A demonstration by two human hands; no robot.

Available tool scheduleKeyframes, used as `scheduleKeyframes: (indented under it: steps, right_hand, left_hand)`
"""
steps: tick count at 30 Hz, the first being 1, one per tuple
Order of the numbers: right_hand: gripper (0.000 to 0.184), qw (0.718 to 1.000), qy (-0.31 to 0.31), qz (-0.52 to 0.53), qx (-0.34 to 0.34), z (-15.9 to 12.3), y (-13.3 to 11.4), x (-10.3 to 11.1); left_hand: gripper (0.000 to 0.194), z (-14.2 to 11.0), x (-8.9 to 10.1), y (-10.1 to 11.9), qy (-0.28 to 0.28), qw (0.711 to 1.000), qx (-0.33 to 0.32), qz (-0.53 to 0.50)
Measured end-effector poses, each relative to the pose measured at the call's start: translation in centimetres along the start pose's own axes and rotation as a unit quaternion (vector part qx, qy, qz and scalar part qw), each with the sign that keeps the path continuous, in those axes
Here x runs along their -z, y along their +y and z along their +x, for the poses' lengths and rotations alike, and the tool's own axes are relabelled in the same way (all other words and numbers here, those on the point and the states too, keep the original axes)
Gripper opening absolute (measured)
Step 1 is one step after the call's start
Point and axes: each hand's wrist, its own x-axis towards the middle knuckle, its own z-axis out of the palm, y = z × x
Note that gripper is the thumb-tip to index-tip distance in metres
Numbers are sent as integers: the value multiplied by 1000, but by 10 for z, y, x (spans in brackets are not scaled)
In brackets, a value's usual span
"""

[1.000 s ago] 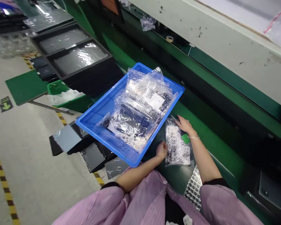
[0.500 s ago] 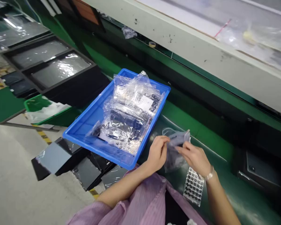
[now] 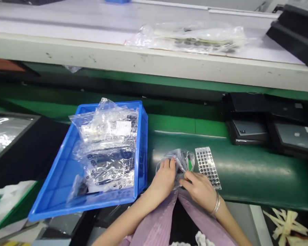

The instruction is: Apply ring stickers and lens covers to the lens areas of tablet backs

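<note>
A clear plastic bag [image 3: 178, 157] is held between my two hands, just above the green work surface. My left hand [image 3: 165, 174] pinches its left side with fingers curled. Opposite it, my right hand [image 3: 199, 188] grips the bag's right edge between thumb and fingers; a bracelet circles that wrist. What lies inside the bag is hard to make out. Beside my right hand lies a sheet of small black round parts [image 3: 207, 165], flat on the green surface. To my left a blue tray [image 3: 141, 150] holds several clear bags of similar dark parts [image 3: 110, 164], one with a white label.
A white shelf edge [image 3: 133, 63] runs across in front, with a filled plastic bag [image 3: 195, 39] on top. Dark flat panels [image 3: 251, 126] are stacked at the right. Black trays [image 3: 20, 150] and a green bin [image 3: 17, 208] stand at the left.
My view has swung to the right, bringing the stacked panels into sight. Both hands still hold the clear bag, and my right hand has shifted lower on it.
</note>
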Motion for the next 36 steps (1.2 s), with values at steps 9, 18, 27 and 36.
scheduleKeyframes:
  steps: [9, 18, 27, 36]
  right_hand:
    - [38, 997, -2, 71, -20, -24, 14, 12]
    - [45, 996, -79, 21, -21, -18, 26, 8]
    - [30, 999, 6, -35, 7, -25, 45, 0]
    - [27, 996, 62, -62, -13, -36, 49, 0]
  left_hand:
    - [25, -10, 5, 20, -102, 974, -120, -163]
    - [29, -15, 18, 22, -187, 940, -238, -158]
    - [23, -6, 0, 19, -66, 992, -87, -64]
    - [35, 6, -6, 10, -16, 998, -55, 3]
